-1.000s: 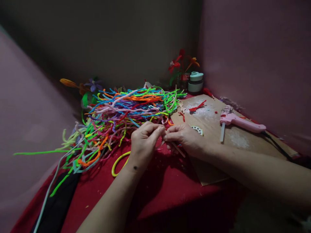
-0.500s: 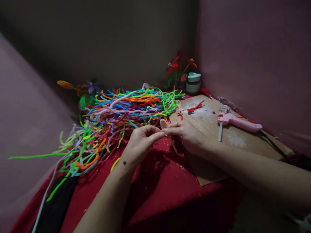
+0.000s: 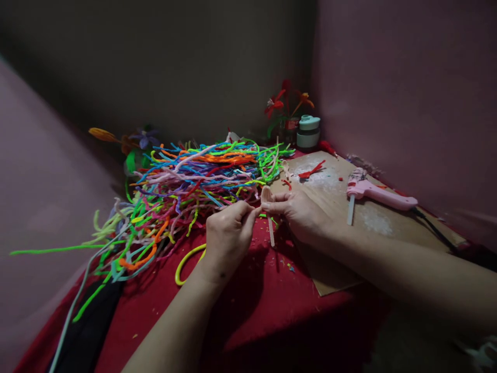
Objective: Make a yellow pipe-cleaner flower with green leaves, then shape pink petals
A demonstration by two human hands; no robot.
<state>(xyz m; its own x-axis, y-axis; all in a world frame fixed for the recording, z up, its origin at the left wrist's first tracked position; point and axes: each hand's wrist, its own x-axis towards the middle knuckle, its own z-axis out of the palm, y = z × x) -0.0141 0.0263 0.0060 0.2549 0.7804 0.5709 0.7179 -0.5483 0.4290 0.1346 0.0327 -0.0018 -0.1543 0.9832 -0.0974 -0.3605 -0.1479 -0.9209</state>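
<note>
Between thumb and fingers, my right hand [image 3: 298, 210] pinches a pale pink pipe cleaner [image 3: 266, 195] folded into a narrow petal-like loop. The loop's rounded top stands above the fingertips, and a straight tail hangs below them. Close beside it, my left hand [image 3: 229, 230] is closed, with thumb and forefinger pinched at the loop's base, seemingly on another end of the same pipe cleaner; its grip is partly hidden. Just behind both hands spreads a big heap of colourful pipe cleaners [image 3: 209, 171].
A pink glue gun [image 3: 382, 194] lies on a brown board [image 3: 334, 228] beside red pipe-cleaner pieces [image 3: 311, 171]. A yellow loop [image 3: 180, 269] rests on the red cloth [image 3: 248, 311]. Behind stand a mint-lidded container [image 3: 308, 132], red flowers [image 3: 275, 105] and an orange bud [image 3: 103, 134].
My left hand has turned, so its back now faces up more. The pipe cleaner's tail has swung to hang nearly straight down, and the yellow loop is more exposed.
</note>
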